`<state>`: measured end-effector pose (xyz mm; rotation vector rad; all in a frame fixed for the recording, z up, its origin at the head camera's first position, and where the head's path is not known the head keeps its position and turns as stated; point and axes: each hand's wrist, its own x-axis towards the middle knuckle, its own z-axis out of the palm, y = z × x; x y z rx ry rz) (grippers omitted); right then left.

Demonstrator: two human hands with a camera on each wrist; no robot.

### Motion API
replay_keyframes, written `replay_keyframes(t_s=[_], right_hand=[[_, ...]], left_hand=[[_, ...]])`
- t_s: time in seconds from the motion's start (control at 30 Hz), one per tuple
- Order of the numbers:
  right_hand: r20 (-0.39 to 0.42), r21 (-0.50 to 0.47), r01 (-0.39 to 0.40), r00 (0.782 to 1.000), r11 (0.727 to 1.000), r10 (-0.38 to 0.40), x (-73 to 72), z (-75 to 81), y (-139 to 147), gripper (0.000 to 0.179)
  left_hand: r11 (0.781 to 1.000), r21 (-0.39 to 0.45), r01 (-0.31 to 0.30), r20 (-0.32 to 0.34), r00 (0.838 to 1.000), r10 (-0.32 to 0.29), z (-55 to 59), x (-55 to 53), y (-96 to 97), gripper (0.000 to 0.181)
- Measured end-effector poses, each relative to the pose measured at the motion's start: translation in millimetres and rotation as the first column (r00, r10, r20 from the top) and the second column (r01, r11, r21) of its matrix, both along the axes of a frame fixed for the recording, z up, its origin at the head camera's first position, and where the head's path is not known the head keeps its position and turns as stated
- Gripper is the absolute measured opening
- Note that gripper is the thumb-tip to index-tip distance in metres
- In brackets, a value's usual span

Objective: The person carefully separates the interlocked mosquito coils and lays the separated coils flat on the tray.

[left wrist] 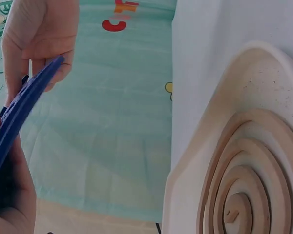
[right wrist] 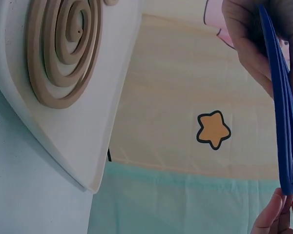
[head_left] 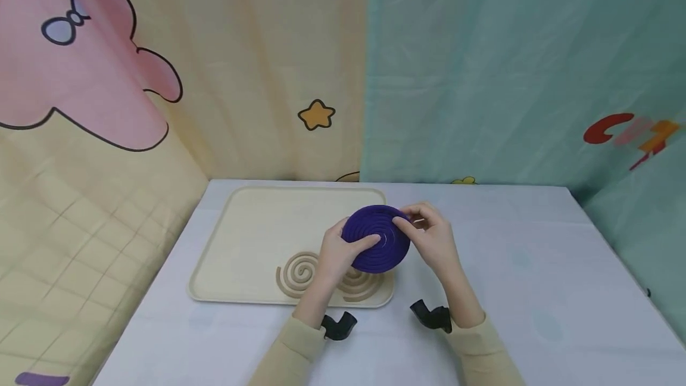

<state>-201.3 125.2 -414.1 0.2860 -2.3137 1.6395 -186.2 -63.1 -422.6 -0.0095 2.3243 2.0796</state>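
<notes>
A dark purple-blue mosquito coil (head_left: 379, 260), a flat round disc with close spiral grooves, is held up between both hands over the tray's right end. My left hand (head_left: 334, 254) grips its left side, thumb lying across the face near the centre. At the upper right edge, my right hand (head_left: 433, 238) pinches the rim between thumb and fingers. Edge-on in the right wrist view, the coil (right wrist: 279, 112) shows layered rings. Two tan spiral coils, a left one (head_left: 300, 274) and a right one (head_left: 361, 286), lie in the cream tray (head_left: 257, 225); my left hand and the disc partly hide the right one.
The tray lies on a white-covered table (head_left: 525, 267), left of the middle. Printed curtains (head_left: 471, 76) hang behind and beside the table. Black curved pieces, one at the left wrist (head_left: 340, 326) and one at the right wrist (head_left: 432, 316), stick out inward from the sleeves.
</notes>
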Motion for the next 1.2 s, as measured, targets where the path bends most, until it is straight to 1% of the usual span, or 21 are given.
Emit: replay_keyframes(t_s=[0.07,0.1,0.17,0.2,0.3,0.33,0.4,0.47,0.53,0.57,0.63,0.7,0.8,0.87,0.97,1.03,1.1,1.2], right_hand=[[0.023,0.011,0.019,1.0,1.0,-0.019,0.9,0.9,-2,0.017],[0.038,0.021,0.03,0.999,0.999,-0.031,1.7,1.4,-4,0.017],[0.072,0.018,0.038,0.997,0.999,-0.039,3.2,3.2,-6,0.019],[0.09,0.011,0.037,0.995,0.999,-0.038,3.7,4.1,-7,0.019],[0.166,-0.009,0.019,0.986,1.0,-0.018,5.7,4.6,-10,0.022],[0.189,-0.016,0.01,0.982,1.0,-0.007,6.2,4.8,-11,0.023],[0.232,-0.01,-0.002,0.973,1.0,0.005,7.5,5.3,-11,0.024],[0.257,0.009,-0.007,0.967,1.0,0.005,9.1,6.3,-12,0.025],[0.253,0.037,-0.001,0.967,0.999,-0.008,10.7,7.7,-12,0.026],[0.242,0.051,0.005,0.97,0.999,-0.017,11.2,8.1,-12,0.026],[0.199,0.078,0.014,0.98,0.997,-0.03,11.4,8.7,-12,0.024],[0.148,0.085,0.016,0.989,0.996,-0.029,10.4,8.6,-13,0.023],[0.091,0.077,0.005,0.996,0.997,-0.012,8.9,10.1,-11,0.021],[0.091,0.063,-0.01,0.996,0.998,0.004,7.9,10.5,-11,0.021],[0.135,0.056,-0.021,0.991,0.998,0.013,7.2,10.9,-9,0.022],[0.172,0.067,-0.022,0.985,0.998,0.01,7.0,11.0,-8,0.022],[0.2,0.075,-0.024,0.98,0.997,0.009,7.2,11.4,-6,0.023],[0.221,0.071,-0.048,0.975,0.996,0.031,8.4,11.2,-4,0.025]], left_hand=[[0.995,0.092,-0.034,0.019,0.999,0.032,1.9,0.3,-2.5,0.052],[0.988,0.145,-0.053,0.03,0.998,0.049,3.4,0.3,-3.4,0.051],[0.966,0.241,-0.092,0.042,0.996,0.084,6.6,0.1,-4.0,0.049],[0.955,0.274,-0.111,0.042,0.994,0.104,8.1,0.1,-4.0,0.047],[0.928,0.336,-0.158,0.028,0.987,0.158,10.5,-0.5,-3.3,0.044],[0.923,0.346,-0.169,0.021,0.985,0.173,11.1,-0.5,-2.8,0.043],[0.922,0.342,-0.182,0.006,0.981,0.192,10.6,-0.3,-2.8,0.042],[0.945,0.269,-0.184,-0.03,0.979,0.199,9.4,0.8,-4.2,0.041],[0.97,0.164,-0.18,-0.076,0.978,0.194,8.9,2.3,-6.9,0.04],[0.979,0.106,-0.175,-0.098,0.978,0.186,8.5,2.6,-8.8,0.039],[0.986,0.002,-0.164,-0.133,0.978,0.163,9.0,2.7,-12.5,0.04],[0.988,-0.049,-0.145,-0.138,0.981,0.137,10.3,1.7,-15.8,0.041],[0.99,-0.093,-0.104,-0.116,0.989,0.093,12.3,-0.3,-17.0,0.044],[0.991,-0.113,-0.071,-0.094,0.994,0.06,12.9,-0.7,-16.8,0.045],[0.991,-0.134,-0.016,-0.066,0.998,0.007,11.7,-0.4,-15.1,0.045],[0.991,-0.132,0.013,-0.054,0.998,-0.02,10.6,0.6,-13.9,0.045],[0.991,-0.132,0.024,-0.055,0.998,-0.032,9.6,1.4,-12.8,0.046],[0.991,-0.13,0.037,-0.063,0.997,-0.045,9.5,2.9,-12.1,0.045]])
